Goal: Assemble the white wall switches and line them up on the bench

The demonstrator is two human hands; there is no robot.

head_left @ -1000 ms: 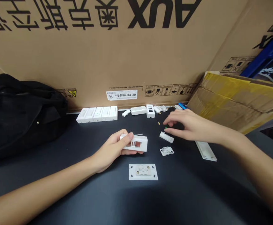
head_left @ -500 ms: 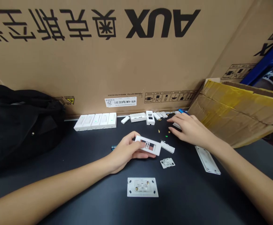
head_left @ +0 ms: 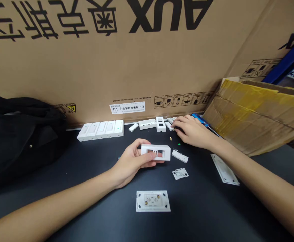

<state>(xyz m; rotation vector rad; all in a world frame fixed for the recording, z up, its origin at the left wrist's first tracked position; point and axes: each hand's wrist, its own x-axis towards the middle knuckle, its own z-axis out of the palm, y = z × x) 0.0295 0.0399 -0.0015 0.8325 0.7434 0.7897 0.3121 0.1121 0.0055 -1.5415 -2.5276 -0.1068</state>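
My left hand (head_left: 134, 159) grips a white switch housing (head_left: 145, 153) with a windowed opening, thumb on the bars at its middle. At the back, my right hand (head_left: 193, 131) reaches over the small parts, fingers bent and thumb apart from them. Its fingertips are at a small white rocker piece (head_left: 169, 126); whether they touch it I cannot tell. Beside the housing lies a narrow white part (head_left: 179, 156), with a small white plate with holes (head_left: 180, 173) below it. A white backplate with two brass pieces (head_left: 153, 201) lies nearest me.
Several white switches (head_left: 100, 131) stand in a row at the back left, beside a black bag (head_left: 23, 137). Another housing (head_left: 160, 124) stands by the large carton (head_left: 106, 74). On the right are a white plate (head_left: 224, 169), a blue-handled screwdriver (head_left: 199, 119) and a taped cardboard box (head_left: 253, 124).
My right hand has moved left along the back toward the small rocker piece, uncovering more of the blue screwdriver. The housing in my left hand has turned slightly and sits more level.
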